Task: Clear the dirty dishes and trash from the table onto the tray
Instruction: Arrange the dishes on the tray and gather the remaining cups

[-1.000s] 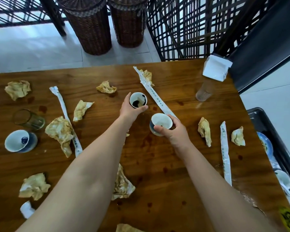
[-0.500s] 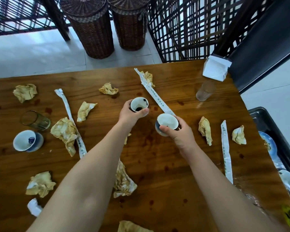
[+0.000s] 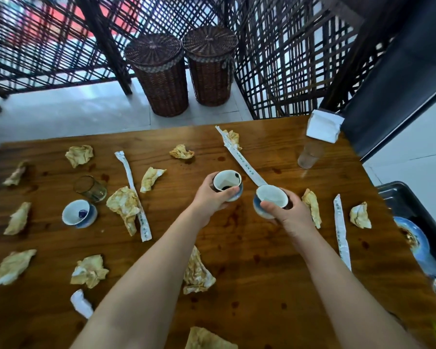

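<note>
Hands at table centre, each gripping one small white cup. My left hand (image 3: 209,200) holds the first cup (image 3: 227,181), thumb pressed on its near side and fingers curled round the far side; dark residue shows inside, and the cup tilts toward me. My right hand (image 3: 291,216) holds the second cup (image 3: 271,196), thumb laid across its near wall and fingers wrapped round the right side. The second cup sits at 3 o'clock of the first, near it but apart. Whether either cup touches the wooden table (image 3: 262,260) I cannot tell. The dark tray (image 3: 410,206) lies beyond the table edge at 3 o'clock and carries a blue-rimmed plate (image 3: 413,239). A third cup (image 3: 79,214) stands at 9 o'clock, just beside an empty glass (image 3: 90,188). Crumpled stained napkins (image 3: 122,205) are scattered across the table, most of them from 7 to 11 o'clock. Long paper wrappers (image 3: 127,170) lie at 10, 12 and 3 o'clock. A second glass (image 3: 310,154) stands at 1 o'clock, with a white paper pack (image 3: 324,127) just behind it.
</note>
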{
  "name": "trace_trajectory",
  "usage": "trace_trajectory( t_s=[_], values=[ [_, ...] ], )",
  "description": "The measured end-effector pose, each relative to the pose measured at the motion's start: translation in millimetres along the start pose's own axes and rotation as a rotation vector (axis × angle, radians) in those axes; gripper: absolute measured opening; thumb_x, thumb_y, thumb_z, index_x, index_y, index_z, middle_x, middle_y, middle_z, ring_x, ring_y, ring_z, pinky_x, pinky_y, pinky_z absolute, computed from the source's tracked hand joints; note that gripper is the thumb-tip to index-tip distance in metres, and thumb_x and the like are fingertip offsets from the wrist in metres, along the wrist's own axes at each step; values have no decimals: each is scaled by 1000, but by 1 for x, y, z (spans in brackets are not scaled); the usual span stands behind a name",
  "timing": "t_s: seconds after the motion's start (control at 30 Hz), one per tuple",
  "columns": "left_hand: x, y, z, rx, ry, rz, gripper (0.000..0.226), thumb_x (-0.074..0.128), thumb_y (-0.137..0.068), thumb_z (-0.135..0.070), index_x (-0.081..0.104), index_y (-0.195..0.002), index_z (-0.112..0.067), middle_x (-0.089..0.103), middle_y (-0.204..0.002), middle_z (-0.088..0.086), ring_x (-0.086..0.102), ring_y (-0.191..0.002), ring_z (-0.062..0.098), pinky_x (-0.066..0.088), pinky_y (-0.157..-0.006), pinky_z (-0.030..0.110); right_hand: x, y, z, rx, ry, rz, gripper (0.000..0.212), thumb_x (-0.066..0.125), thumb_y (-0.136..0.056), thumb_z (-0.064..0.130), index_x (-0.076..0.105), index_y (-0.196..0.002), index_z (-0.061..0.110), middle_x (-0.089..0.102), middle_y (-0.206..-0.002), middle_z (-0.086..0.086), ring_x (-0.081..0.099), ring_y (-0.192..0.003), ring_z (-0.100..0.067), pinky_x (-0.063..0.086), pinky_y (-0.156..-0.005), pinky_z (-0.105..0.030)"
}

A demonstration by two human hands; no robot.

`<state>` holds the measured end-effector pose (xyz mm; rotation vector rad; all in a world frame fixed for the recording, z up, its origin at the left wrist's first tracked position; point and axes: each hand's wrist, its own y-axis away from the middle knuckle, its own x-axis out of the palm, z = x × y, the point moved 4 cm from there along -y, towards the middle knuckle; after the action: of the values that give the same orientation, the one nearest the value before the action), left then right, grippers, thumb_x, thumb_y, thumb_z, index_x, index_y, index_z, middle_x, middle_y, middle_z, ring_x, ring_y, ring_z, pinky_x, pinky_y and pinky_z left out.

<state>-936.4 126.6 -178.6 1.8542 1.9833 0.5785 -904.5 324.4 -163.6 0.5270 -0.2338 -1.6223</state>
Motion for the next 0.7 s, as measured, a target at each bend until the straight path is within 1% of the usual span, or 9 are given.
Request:
trace_trajectory(
  t_s=[0.17,0.23,0.3,0.37,0.43,0.5,0.57,0.63,0.7],
  values=[
    [3,24,-2,9,9,16,60,79,-77,-18,47,-127,-28,54,-111,-8,58,-111,20,56,-90,39,-16,19,-1,-25,16,8,67,79,-74,37,47,-131,26,53,-116,3,53,-107,-18,53,-86,-34],
    [6,35,-2,28,10,8,58,80,-77,-21,48,-125,-28,56,-114,-5,59,-110,20,57,-87,36,-26,27,-1,-56,36,14,63,78,-75,36,49,-129,26,54,-115,3,52,-104,-14,51,-76,-25],
    [11,48,0,43,16,3,57,80,-77,-21,49,-124,-27,57,-116,-2,59,-109,20,58,-80,30,-36,36,0,-86,45,25,60,77,-76,35,50,-129,24,55,-115,1,52,-104,-15,46,-72,-22],
    [17,63,1,51,16,-13,58,80,-77,-21,49,-126,-26,57,-117,-1,60,-107,19,58,-74,25,-47,42,-3,-93,39,35,63,78,-74,38,49,-129,25,54,-119,0,52,-109,-19,46,-79,-27],
    [25,78,3,55,24,-29,57,80,-77,-22,49,-125,-26,57,-118,0,60,-105,18,58,-74,26,-58,50,-8,-93,29,67,66,78,-70,43,48,-126,28,53,-122,0,52,-112,-21,51,-88,-35],
    [36,95,5,68,23,-51,54,79,-79,-20,48,-123,-26,54,-113,-4,59,-98,14,58,-74,25,-70,60,-11,-99,26,95,72,78,-69,45,46,-131,29,52,-123,2,52,-114,-21,50,-97,-43],
    [45,109,7,75,21,-52,51,77,-81,-20,48,-123,-26,50,-106,-6,56,-91,10,56,-69,21,-82,67,-15,-106,41,97,73,78,-71,43,46,-135,27,53,-123,1,53,-113,-21,49,-99,-46],
    [59,125,10,93,21,-25,52,77,-80,-24,48,-124,-27,55,-112,-3,58,-94,10,53,-62,17,-97,75,-18,-118,48,89,73,78,-72,42,47,-136,26,53,-124,-1,53,-114,-23,49,-98,-48],
    [71,142,13,105,39,-28,52,77,-80,-26,47,-123,-28,58,-112,-5,59,-97,10,51,-61,16,-109,82,-22,-118,61,92,74,79,-71,44,48,-136,28,52,-124,0,53,-115,-24,49,-98,-49]
  ],
)
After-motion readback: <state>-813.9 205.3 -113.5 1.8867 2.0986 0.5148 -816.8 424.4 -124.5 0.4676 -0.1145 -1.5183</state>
